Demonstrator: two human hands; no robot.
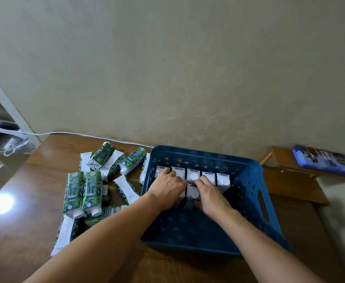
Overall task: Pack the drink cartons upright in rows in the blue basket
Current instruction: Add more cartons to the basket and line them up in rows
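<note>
Reaching into the blue basket (pixel 255 176), left hand (pixel 167 188) and right hand (pixel 210 193) grip a carton (pixel 193 192) behind the back-wall row (pixel 194 176), its body hidden, basket floor bare nearer the wrists, loose cartons (pixel 92 188) left of both.

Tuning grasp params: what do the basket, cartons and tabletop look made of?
Blue basket: moulded plastic, matte; triangular wall cut-outs and a handle slot.
Drink cartons: likely coated paperboard, glossy green print, white screw caps.
Table: wood or wood-look laminate, glossy; it mirrors a light.
</note>
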